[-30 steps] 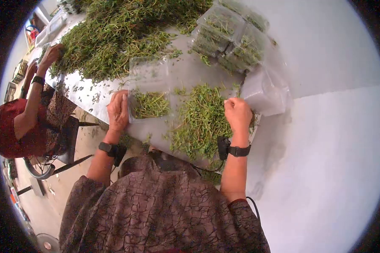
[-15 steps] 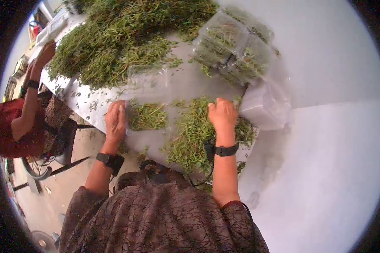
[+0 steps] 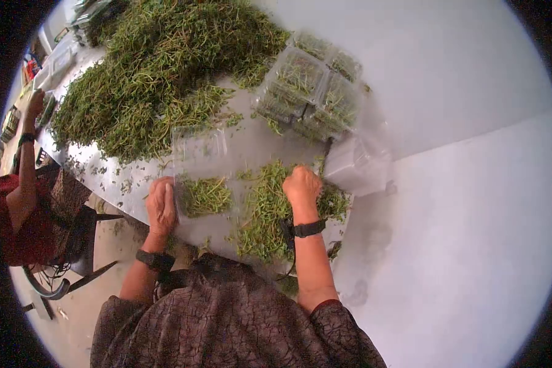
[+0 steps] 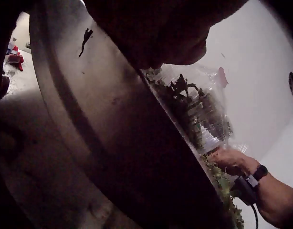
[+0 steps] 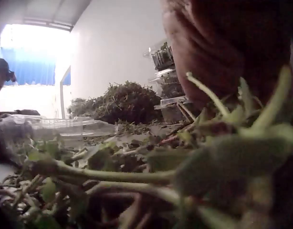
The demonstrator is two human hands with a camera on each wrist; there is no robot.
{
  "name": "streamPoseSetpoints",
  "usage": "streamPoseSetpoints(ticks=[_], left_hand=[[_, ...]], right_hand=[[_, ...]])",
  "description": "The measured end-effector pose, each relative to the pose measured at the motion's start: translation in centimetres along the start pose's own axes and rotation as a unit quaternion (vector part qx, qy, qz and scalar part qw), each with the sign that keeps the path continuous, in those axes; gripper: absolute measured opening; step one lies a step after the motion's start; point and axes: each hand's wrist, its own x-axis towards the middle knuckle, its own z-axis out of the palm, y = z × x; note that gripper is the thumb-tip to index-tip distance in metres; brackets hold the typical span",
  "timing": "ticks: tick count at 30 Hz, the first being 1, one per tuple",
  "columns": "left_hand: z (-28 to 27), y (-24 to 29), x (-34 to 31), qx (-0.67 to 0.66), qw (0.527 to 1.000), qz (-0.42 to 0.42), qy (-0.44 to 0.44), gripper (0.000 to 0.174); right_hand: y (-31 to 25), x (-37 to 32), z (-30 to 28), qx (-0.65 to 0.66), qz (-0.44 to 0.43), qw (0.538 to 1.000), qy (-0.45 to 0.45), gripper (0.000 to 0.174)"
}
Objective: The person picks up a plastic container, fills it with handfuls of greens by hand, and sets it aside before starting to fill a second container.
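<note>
An open clear clamshell box [image 3: 200, 175] lies on the metal table [image 3: 122, 175], its near half holding green herb sprigs [image 3: 205, 195]. My left hand [image 3: 161, 205] rests flat against the box's left side, fingers straight. My right hand [image 3: 302, 186] sits knuckles-up on a small loose herb pile [image 3: 265, 214] right of the box, fingers curled into the sprigs. The left wrist view shows the box [image 4: 206, 112] and the right hand [image 4: 232, 157] beyond a dark palm. In the right wrist view, blurred sprigs [image 5: 137, 176] fill the foreground under the hand [image 5: 223, 47].
A large herb heap [image 3: 153, 73] covers the far table. Several filled clamshells [image 3: 306, 92] are stacked at the back right, with a bagged stack of empty boxes [image 3: 359, 162] beside them. Another person [image 3: 24, 184] works at the left. A white wall lies to the right.
My right hand has moved left from beside the bagged boxes onto the small herb pile. The left hand has stayed against the box's side.
</note>
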Motion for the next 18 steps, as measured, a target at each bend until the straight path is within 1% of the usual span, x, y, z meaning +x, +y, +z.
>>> streamPoseSetpoints(ticks=[1, 2, 3, 4, 6, 7, 9, 10, 12, 13, 14, 16, 17, 18], left_hand=[[-0.1, -0.1, 0.0, -0.005, 1.000, -0.005, -0.006, 0.018], [0.0, 0.0, 0.0, -0.007, 1.000, -0.003, -0.005, 0.018], [0.0, 0.1, 0.0, -0.004, 1.000, 0.010, -0.004, 0.018], [0.0, 0.2, 0.0, 0.000, 1.000, 0.022, -0.001, 0.018], [0.0, 0.1, 0.0, 0.007, 1.000, 0.021, -0.007, 0.018], [-0.1, 0.0, -0.1, 0.013, 1.000, 0.018, -0.017, 0.018], [0.0, -0.3, -0.1, 0.000, 1.000, 0.024, -0.015, 0.019], [0.0, -0.3, -0.1, -0.014, 0.999, 0.031, -0.015, 0.019], [-0.2, 0.0, 0.0, -0.008, 0.999, 0.019, -0.025, 0.019], [-0.2, 0.0, 0.0, -0.012, 0.999, 0.020, -0.022, 0.019], [-0.2, 0.0, 0.0, -0.016, 0.999, 0.020, -0.020, 0.020], [-0.1, 0.0, 0.0, -0.030, 0.999, 0.015, -0.019, 0.020], [-0.2, -0.1, -0.1, -0.043, 0.999, 0.008, -0.020, 0.020], [-0.4, 0.0, -0.2, -0.040, 0.999, 0.004, -0.021, 0.020]], right_hand=[[0.1, 0.1, 0.3, -0.001, 0.000, 1.000, 0.003, 0.011], [0.2, 0.1, 0.7, -0.001, -0.017, 1.000, 0.025, 0.010], [0.0, 0.1, 0.6, -0.001, -0.034, 0.998, 0.048, 0.011], [-0.2, 0.1, 0.4, -0.001, -0.036, 0.998, 0.050, 0.011], [-0.5, 0.4, -0.4, -0.017, -0.016, 0.998, -0.051, 0.010], [-0.5, 0.2, -0.6, -0.017, -0.019, 0.998, -0.051, 0.010], [-0.3, -0.4, -0.9, 0.025, -0.031, 0.999, 0.023, 0.011], [-0.3, -0.4, -1.2, 0.024, -0.034, 0.999, 0.022, 0.011], [0.1, -0.1, -2.1, 0.089, 0.010, 0.995, 0.031, 0.016], [0.3, -0.1, -2.4, 0.125, 0.022, 0.989, 0.070, 0.017], [0.4, -0.1, -2.9, 0.124, 0.023, 0.990, 0.071, 0.017], [0.3, -0.4, -4.3, 0.236, 0.043, 0.964, 0.115, 0.015], [2.2, 0.2, -2.3, 0.262, 0.000, 0.954, 0.145, 0.014], [2.3, 0.1, -2.5, 0.263, 0.000, 0.955, 0.140, 0.014]])
